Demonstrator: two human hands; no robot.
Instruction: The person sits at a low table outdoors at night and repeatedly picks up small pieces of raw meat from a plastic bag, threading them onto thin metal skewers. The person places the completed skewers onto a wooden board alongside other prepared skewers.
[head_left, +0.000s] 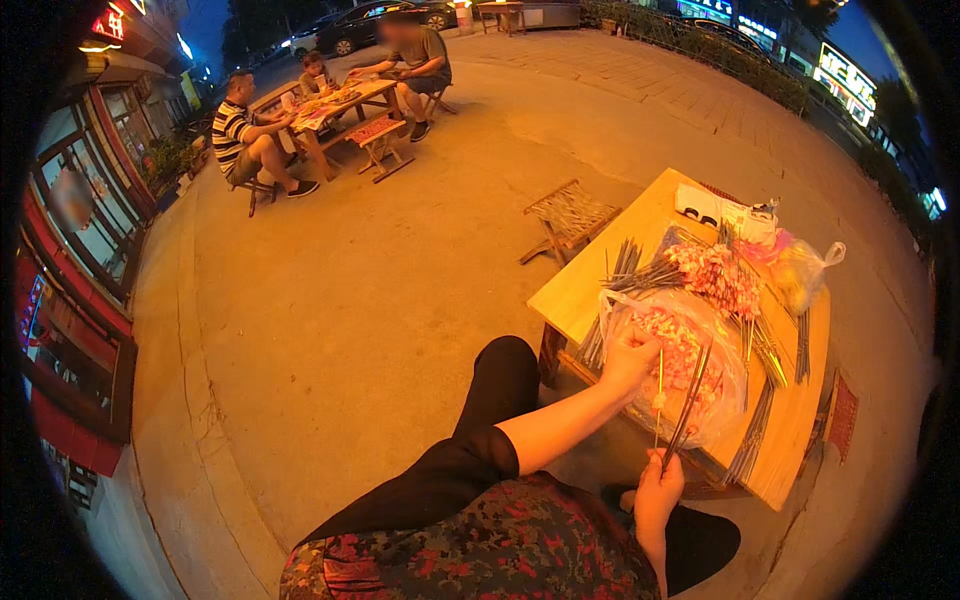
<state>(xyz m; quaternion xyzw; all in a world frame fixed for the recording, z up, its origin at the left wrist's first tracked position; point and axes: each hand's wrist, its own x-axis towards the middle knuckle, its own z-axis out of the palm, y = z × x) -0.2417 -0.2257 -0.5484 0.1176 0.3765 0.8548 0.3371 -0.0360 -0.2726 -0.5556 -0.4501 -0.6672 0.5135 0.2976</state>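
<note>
My right hand (660, 480) grips the lower ends of several thin metal skewers (690, 401). One skewer (658, 375) stands apart from the bunch, with a small piece of meat (659, 401) partway along it. Bent fingers of my left hand (631, 356) come together beside that skewer's upper end; whether they pinch a piece of meat cannot be made out. Beneath both hands, a clear plastic bag (731, 375) lies spread open, holding many small chunks of raw meat (675, 322).
The wooden table (585, 289) also carries a pile of loaded meat skewers (716, 277), bare skewers (754, 435), a white packet (705, 202) and a tied plastic bag (795, 270). A folding stool (570, 217) stands by its left edge. People sit around another table (367, 94) farther off.
</note>
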